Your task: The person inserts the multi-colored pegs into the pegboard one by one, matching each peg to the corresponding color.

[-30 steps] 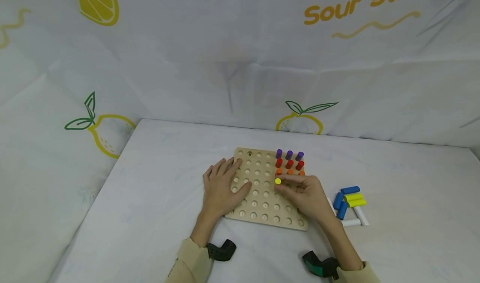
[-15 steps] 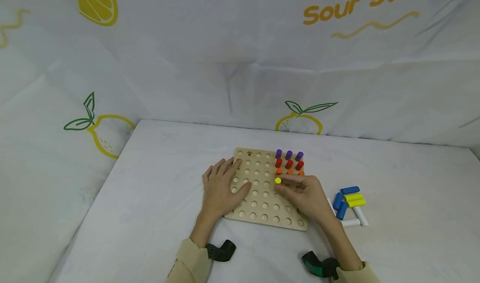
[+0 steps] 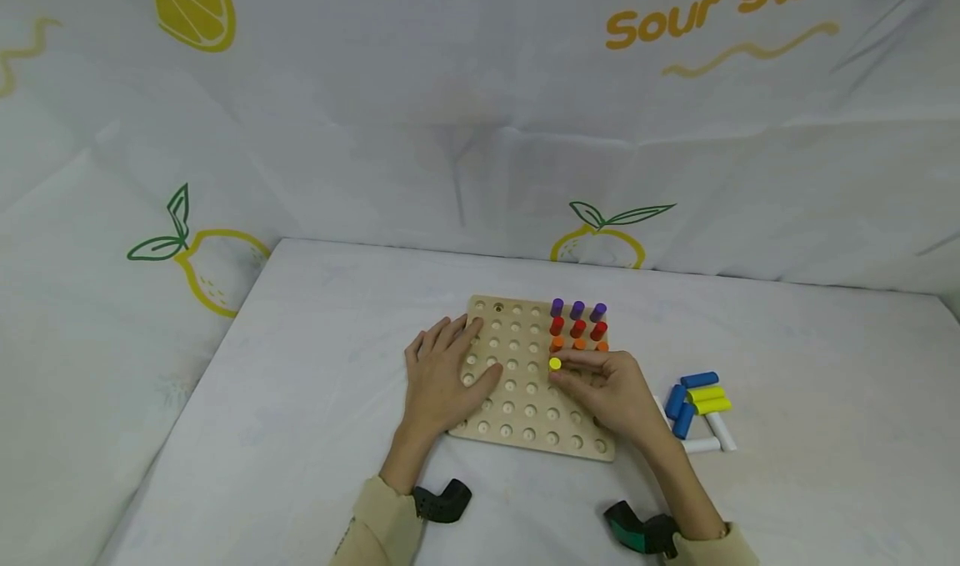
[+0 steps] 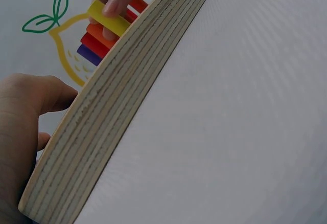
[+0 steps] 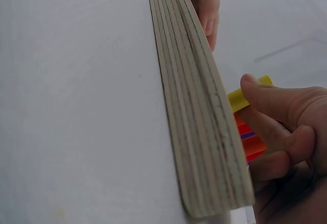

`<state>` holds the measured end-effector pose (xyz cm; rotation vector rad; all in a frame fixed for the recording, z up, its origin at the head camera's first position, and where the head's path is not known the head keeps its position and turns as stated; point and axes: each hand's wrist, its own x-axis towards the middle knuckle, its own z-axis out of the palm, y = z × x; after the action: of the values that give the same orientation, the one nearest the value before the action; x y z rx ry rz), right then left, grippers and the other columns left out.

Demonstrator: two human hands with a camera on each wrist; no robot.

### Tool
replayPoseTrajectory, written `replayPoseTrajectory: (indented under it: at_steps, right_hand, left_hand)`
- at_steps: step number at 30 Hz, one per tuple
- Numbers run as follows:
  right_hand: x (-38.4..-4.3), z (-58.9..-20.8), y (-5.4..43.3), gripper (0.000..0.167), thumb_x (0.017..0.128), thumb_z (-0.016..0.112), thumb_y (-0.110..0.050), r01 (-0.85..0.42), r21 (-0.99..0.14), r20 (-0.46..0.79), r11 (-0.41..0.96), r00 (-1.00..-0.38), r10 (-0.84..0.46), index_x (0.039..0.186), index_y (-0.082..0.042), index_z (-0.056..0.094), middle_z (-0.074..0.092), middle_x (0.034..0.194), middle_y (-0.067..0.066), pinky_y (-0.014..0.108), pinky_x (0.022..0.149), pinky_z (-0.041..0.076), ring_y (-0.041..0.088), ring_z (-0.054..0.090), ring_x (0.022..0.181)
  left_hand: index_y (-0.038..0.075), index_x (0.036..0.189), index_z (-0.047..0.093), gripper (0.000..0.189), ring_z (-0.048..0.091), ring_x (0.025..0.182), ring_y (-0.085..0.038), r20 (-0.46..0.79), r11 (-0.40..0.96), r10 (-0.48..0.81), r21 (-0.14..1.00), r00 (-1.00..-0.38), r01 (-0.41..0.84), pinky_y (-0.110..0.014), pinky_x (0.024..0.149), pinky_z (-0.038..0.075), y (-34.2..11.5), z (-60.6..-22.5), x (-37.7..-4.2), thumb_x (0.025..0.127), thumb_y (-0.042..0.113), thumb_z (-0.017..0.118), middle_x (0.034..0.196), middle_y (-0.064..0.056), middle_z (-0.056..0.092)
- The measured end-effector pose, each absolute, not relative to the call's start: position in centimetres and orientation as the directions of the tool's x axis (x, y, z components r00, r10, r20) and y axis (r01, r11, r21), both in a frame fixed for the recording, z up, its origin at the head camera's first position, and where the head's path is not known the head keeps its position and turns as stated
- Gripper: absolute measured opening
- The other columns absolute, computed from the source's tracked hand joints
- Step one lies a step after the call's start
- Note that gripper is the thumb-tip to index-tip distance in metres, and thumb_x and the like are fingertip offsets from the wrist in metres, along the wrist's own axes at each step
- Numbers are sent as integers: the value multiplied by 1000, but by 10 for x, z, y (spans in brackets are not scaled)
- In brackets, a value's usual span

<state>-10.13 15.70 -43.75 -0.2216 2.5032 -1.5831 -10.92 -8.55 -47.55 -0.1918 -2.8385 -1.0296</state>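
Left hand (image 3: 448,378) lies on the square pale wooden board with round holes (image 3: 534,439), fingers spread, gripping nothing. Purple cylindrical pegs (image 3: 577,309), red cylindrical pegs (image 3: 577,328) and orange cylindrical pegs (image 3: 557,343) stand in its far right corner. Yellow cylindrical peg (image 3: 555,364) is upright on the board beside the orange ones, pinched by right hand (image 3: 617,389); can't tell if seated. Farther right, loose blue pegs (image 3: 676,401), yellow pegs (image 3: 709,394) and white pegs (image 3: 722,432) on white tabletop (image 3: 817,466).

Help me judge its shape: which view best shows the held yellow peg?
Left wrist: the yellow peg shows lengthwise, only partly covered. In the right wrist view, the thumb crosses its middle; the head view shows mainly its round end.
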Motion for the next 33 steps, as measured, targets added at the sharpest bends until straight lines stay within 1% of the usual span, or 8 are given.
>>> replayPoseTrajectory:
  at_steps: [4,8,12,16,21,23,30,33]
  right_hand:
    - [-101,-436,156,28,88,80,-13,-37,-896,-61,443,-977,-206,113,-1,77,77,83,13,19,42,37,8,49,45]
    - [-101,-437,156,29,87,81,-14,-41,-885,-59,464,-978,-198,113,-2,78,72,69,9,19,41,36,9,48,42]
    - [-101,-437,157,28,87,80,-13,-41,-874,-64,485,-978,-198,113,-3,78,69,65,6,19,41,37,11,48,41]
    - [-101,-434,161,28,88,80,-15,-57,-851,-63,522,-976,-209,114,-5,78,77,80,8,19,45,43,8,56,50]
    - [-101,-424,173,29,87,82,-22,-84,-793,-56,604,-976,-210,114,-11,80,80,109,9,21,47,38,9,52,65]
    - [-101,-418,179,28,87,82,-24,-87,-772,-60,630,-976,-208,112,-12,81,80,109,8,22,45,33,10,47,65]
    - [-101,-404,200,22,85,84,-22,-133,-733,-39,668,-971,-236,104,-12,83,81,103,6,23,47,31,4,50,71]
    - [-101,-399,210,22,86,83,-25,-133,-729,-57,671,-966,-253,104,-13,83,81,104,8,23,46,31,-1,41,62]
  left_hand:
    - [20,149,55,70,35,151,-31,152,757,77,635,-985,157,-60,122,15,-86,-476,-109,86,51,63,157,-6,50]
    - [21,148,55,70,35,151,-31,153,754,76,637,-985,158,-60,122,15,-86,-476,-109,86,51,64,157,-6,51]
    - [21,149,55,70,35,151,-31,154,756,80,634,-985,161,-60,122,15,-86,-476,-110,86,51,63,157,-6,51]
    - [21,149,55,70,35,151,-31,150,759,81,632,-985,159,-60,122,15,-85,-476,-110,86,52,63,157,-5,50]
    - [21,149,54,71,34,151,-31,144,761,83,629,-986,156,-60,122,15,-85,-476,-110,86,52,63,157,-6,50]
    - [22,149,54,71,35,151,-31,142,762,83,628,-986,155,-60,122,15,-85,-476,-110,86,52,63,157,-6,50]
    - [22,149,55,70,35,151,-31,147,761,78,630,-986,154,-60,122,15,-86,-475,-110,86,52,63,157,-6,51]
    - [21,149,55,70,35,151,-31,146,762,79,629,-986,155,-60,122,15,-86,-475,-110,86,52,63,157,-6,51]
